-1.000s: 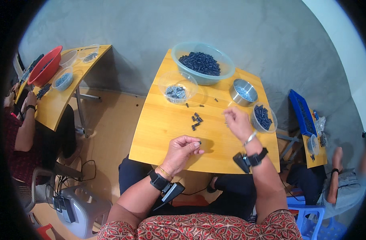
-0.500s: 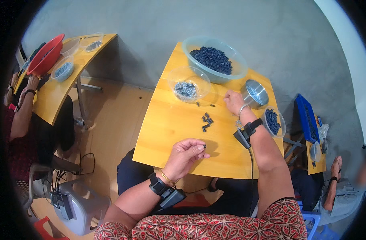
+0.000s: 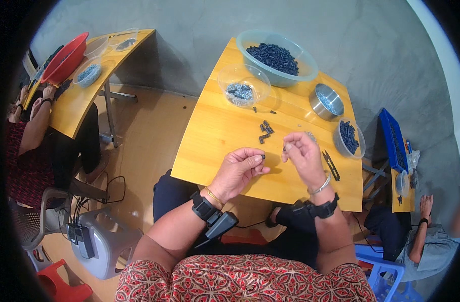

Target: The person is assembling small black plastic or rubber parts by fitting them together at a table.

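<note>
1. At far left, a co-worker (image 3: 31, 146) sat at another yellow table (image 3: 84, 108), hands near a red basin (image 3: 69, 65).
2. The person's left hand (image 3: 236, 171) was above the near edge of the main table (image 3: 205, 146), thumb and fingers pinching a small dark piece (image 3: 263, 157) whose end stuck out at the fingertips.
3. Beyond it stood a clear bowl (image 3: 262, 91) with dark and silvery bits inside; two loose dark pieces lay just on its near side.
4. A small cluster of dark parts (image 3: 265, 132) lay on the wood between that bowl and the hands.
5. At the far edge stood a big pale-blue basin (image 3: 283, 80), heaped with dark parts.
6. The right hand (image 3: 304, 157) was beside the left, not touching it, thumb and fingertips drawn together; whether they gripped anything could not be told.
7. Behind the right hand stood a metal bowl (image 3: 317, 106) of small bluish bits; black snips (image 3: 331, 165) lay beside the hand.
8. Next came a clear tub (image 3: 356, 153) of dark parts.
9. Farther right, a long blue tray (image 3: 387, 138) stood near another seated person (image 3: 426, 246).
</note>
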`<state>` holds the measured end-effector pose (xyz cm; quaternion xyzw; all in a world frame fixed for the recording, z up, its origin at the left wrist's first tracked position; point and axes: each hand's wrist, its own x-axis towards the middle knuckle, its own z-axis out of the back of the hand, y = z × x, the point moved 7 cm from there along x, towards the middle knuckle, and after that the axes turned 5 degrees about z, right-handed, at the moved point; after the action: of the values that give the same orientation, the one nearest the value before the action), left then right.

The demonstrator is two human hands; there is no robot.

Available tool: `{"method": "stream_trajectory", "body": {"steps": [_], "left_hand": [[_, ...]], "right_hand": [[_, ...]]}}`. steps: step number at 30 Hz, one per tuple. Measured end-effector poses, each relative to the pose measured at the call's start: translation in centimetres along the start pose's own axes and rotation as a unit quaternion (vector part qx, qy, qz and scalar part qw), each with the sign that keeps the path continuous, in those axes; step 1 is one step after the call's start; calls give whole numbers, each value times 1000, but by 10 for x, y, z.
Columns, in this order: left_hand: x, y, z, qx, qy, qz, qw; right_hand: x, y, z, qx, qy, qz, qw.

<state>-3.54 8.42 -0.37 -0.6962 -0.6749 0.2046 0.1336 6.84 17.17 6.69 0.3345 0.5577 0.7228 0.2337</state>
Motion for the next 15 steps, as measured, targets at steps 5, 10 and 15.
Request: {"method": "stream_trajectory", "body": {"steps": [5, 10, 15], "left_hand": [[1, 2, -1, 16, 0, 8, 1000], [1, 3, -4, 33, 10, 13, 999], [1, 3, -1, 33, 10, 0, 999]], "right_hand": [[-26, -5, -21, 116, -25, -40, 992], [-28, -14, -26, 199, -13, -49, 979], [-26, -17, -26, 228, -10, -54, 972]]}}
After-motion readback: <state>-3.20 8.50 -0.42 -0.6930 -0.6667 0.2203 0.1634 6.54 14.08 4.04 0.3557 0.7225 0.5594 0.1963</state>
